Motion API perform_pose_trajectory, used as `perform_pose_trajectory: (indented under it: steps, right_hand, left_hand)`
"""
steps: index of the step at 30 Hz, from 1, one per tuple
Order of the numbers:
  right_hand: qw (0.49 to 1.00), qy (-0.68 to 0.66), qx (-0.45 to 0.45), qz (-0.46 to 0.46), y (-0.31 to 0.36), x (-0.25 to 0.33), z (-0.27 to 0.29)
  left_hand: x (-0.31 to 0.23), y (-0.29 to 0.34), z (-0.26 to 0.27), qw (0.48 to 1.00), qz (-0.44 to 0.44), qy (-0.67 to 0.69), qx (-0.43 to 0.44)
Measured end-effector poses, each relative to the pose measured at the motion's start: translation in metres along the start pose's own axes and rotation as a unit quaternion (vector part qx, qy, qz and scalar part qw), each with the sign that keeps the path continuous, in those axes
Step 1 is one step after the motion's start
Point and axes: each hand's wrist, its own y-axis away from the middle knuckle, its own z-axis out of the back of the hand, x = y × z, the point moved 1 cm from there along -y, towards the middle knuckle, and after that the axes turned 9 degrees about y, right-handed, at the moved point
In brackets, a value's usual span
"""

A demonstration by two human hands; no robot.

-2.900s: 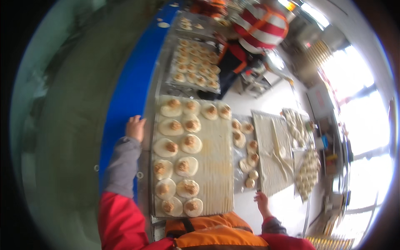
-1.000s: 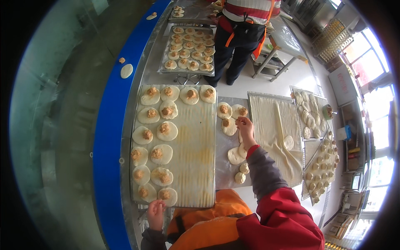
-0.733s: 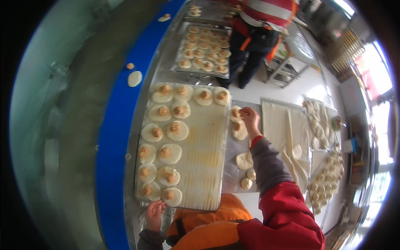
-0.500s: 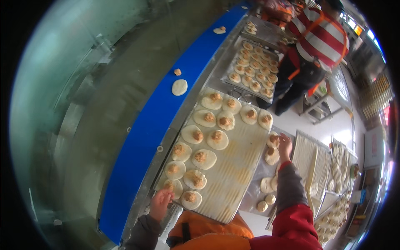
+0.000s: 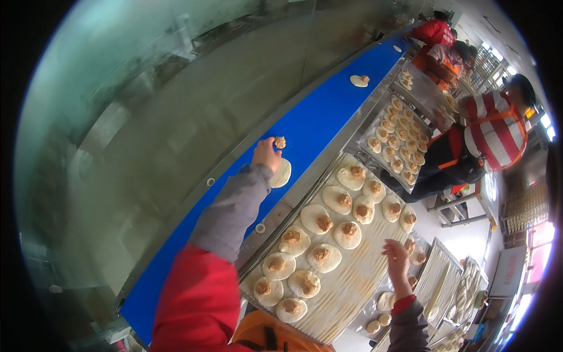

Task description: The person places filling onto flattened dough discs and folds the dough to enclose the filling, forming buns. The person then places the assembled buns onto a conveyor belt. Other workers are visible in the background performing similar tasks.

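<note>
My left hand (image 5: 268,154) reaches across the blue conveyor belt (image 5: 326,104), its fingers closed on a lump of tan filling (image 5: 280,142). Just beneath that hand lies a flat round of dough (image 5: 281,174), partly covered by the wrist. My right hand (image 5: 397,258) hovers at the right edge of the ridged tray (image 5: 346,276), fingers slightly bent and apart, with nothing seen in them. Several dough rounds, each topped with filling, such as this dough round (image 5: 324,258), sit in rows on the tray's left and far parts.
Farther along the belt is another dough round (image 5: 359,81) with filling. A second full tray (image 5: 370,154) stands beyond mine, next to a co-worker in a striped top (image 5: 495,129). Right of my tray are more dough pieces (image 5: 386,302) and a tray of twisted dough (image 5: 463,287).
My left hand has gone from the tray's near left corner out to the filling on the belt. My right hand has left the dough pieces beside the tray. The view has shifted.
</note>
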Motion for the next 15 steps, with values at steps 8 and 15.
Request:
perform_pose_trajectory:
  steps: [8, 15]
  right_hand:
    - [0.976, -0.06, 0.179, 0.111, -0.035, 0.122, -0.118]
    - [0.959, -0.051, 0.273, 0.046, -0.052, 0.133, -0.152]
  left_hand:
    - [0.017, 0.04, 0.049, 0.989, -0.038, -0.03, 0.136]
    - [0.041, 0.167, 0.145, 0.979, -0.109, 0.071, 0.16]
